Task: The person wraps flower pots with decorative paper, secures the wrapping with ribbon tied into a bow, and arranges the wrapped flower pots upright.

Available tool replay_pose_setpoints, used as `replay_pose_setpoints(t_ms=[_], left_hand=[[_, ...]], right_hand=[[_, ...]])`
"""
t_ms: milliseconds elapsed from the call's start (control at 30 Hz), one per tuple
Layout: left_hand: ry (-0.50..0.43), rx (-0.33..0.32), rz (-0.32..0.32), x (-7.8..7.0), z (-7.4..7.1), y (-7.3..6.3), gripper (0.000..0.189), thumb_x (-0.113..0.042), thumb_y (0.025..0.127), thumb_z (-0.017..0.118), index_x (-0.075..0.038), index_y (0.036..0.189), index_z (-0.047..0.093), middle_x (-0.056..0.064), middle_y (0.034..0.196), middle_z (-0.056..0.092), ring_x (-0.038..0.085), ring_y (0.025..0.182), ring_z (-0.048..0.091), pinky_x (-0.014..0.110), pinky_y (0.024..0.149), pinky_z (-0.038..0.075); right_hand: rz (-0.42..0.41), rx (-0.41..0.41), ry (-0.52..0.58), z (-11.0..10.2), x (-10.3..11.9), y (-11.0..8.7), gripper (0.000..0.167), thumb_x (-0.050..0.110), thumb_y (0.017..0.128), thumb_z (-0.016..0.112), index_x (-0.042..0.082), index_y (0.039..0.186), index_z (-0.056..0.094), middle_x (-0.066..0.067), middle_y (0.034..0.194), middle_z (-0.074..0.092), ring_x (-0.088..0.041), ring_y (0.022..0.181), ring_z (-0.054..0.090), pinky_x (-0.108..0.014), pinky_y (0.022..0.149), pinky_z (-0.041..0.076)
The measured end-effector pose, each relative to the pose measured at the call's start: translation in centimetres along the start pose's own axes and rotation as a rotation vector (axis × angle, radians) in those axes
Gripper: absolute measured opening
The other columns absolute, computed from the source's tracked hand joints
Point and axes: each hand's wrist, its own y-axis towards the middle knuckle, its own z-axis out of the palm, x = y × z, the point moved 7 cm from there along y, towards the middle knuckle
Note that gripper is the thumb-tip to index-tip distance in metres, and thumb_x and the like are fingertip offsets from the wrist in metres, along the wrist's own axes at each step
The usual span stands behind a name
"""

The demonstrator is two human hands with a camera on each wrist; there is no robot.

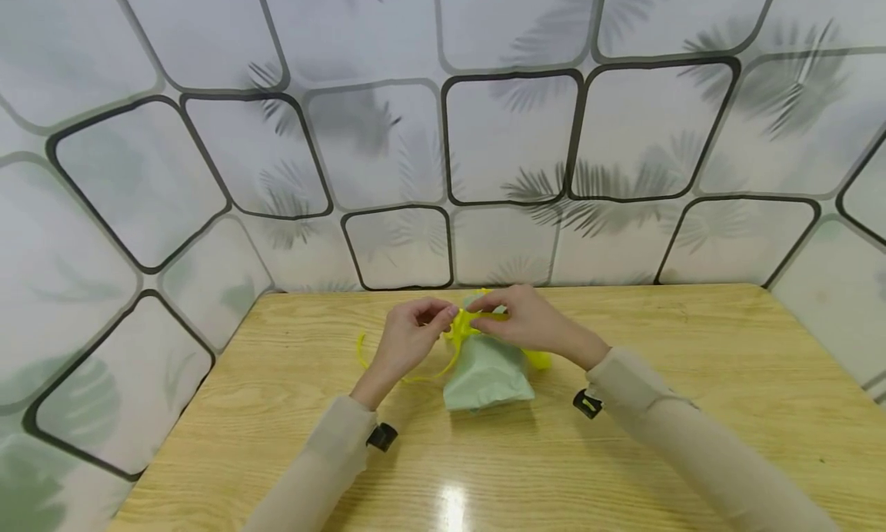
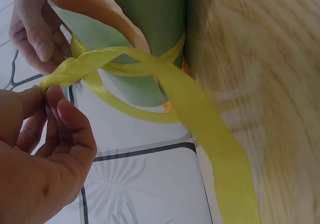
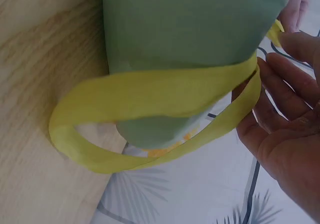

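A pale green paper bag (image 1: 487,374) stands on the table with a yellow ribbon (image 2: 195,108) wrapped around its upper part. My left hand (image 1: 408,336) pinches a gathered, twisted stretch of the ribbon between thumb and fingertips, left of the bag. From there a wide tail runs down across the left wrist view. At the other side of the bag, my right hand (image 1: 522,320) holds the ribbon with bent fingers, and a long loop hangs from it in the right wrist view. In that view the green bag (image 3: 185,28) fills the upper middle.
The wooden table (image 1: 291,409) reaches back to a pale curtain (image 1: 512,140) with dark rounded squares and leaf prints. A thin curl of ribbon lies on the table left of the bag. Small dark wrist cameras sit under both sleeves.
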Motion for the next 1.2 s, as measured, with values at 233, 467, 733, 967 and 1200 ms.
replay_pose_setpoints(t_ms=[233, 467, 733, 967, 1200], left_hand=[[-0.040, 0.008, -0.037, 0.2, 0.7, 0.1, 0.019, -0.023, 0.100, 0.069, -0.009, 0.104, 0.080, 0.009, 0.087, 0.078, 0.007, 0.072, 0.069, 0.022, 0.064, 0.056], [-0.047, 0.031, -0.039, 0.5, 1.0, 0.1, 0.021, -0.024, 0.100, 0.068, -0.007, 0.106, 0.080, 0.010, 0.089, 0.079, 0.032, 0.081, 0.074, 0.022, 0.062, 0.055], [0.124, 0.133, -0.018, 1.8, 1.0, 1.5, 0.027, -0.020, 0.103, 0.064, -0.012, 0.128, 0.071, 0.007, 0.120, 0.074, 0.028, 0.099, 0.072, 0.034, 0.079, 0.060], [0.234, 0.204, 0.002, 2.6, 1.1, 1.9, 0.020, -0.020, 0.101, 0.066, -0.014, 0.118, 0.076, 0.002, 0.107, 0.078, 0.017, 0.092, 0.070, 0.032, 0.077, 0.057], [0.217, 0.171, -0.034, 2.0, -2.9, 1.2, 0.021, -0.020, 0.102, 0.063, -0.015, 0.119, 0.074, 0.003, 0.097, 0.078, 0.020, 0.086, 0.068, 0.030, 0.065, 0.049]], right_hand=[[0.052, -0.048, 0.042, 0.2, -0.4, 0.0, 0.016, 0.021, 0.097, 0.072, 0.013, 0.108, 0.079, 0.001, 0.100, 0.080, -0.012, 0.092, 0.072, -0.030, 0.078, 0.058], [0.084, -0.087, 0.058, 0.2, -0.3, 0.0, 0.008, 0.018, 0.096, 0.072, 0.015, 0.096, 0.079, 0.001, 0.092, 0.078, -0.012, 0.086, 0.070, -0.027, 0.073, 0.055], [0.104, -0.101, 0.061, 0.1, -0.4, -0.2, 0.006, 0.015, 0.095, 0.072, 0.014, 0.096, 0.078, 0.000, 0.093, 0.077, -0.013, 0.086, 0.069, -0.027, 0.071, 0.055], [0.101, -0.112, 0.067, 0.0, -0.6, -0.3, 0.009, 0.015, 0.096, 0.070, 0.012, 0.100, 0.077, -0.004, 0.100, 0.077, -0.017, 0.088, 0.072, -0.029, 0.073, 0.059], [0.155, -0.155, 0.043, -0.6, -1.6, -0.8, 0.009, 0.018, 0.097, 0.069, 0.013, 0.099, 0.077, -0.007, 0.103, 0.076, -0.015, 0.081, 0.072, -0.027, 0.062, 0.055]])
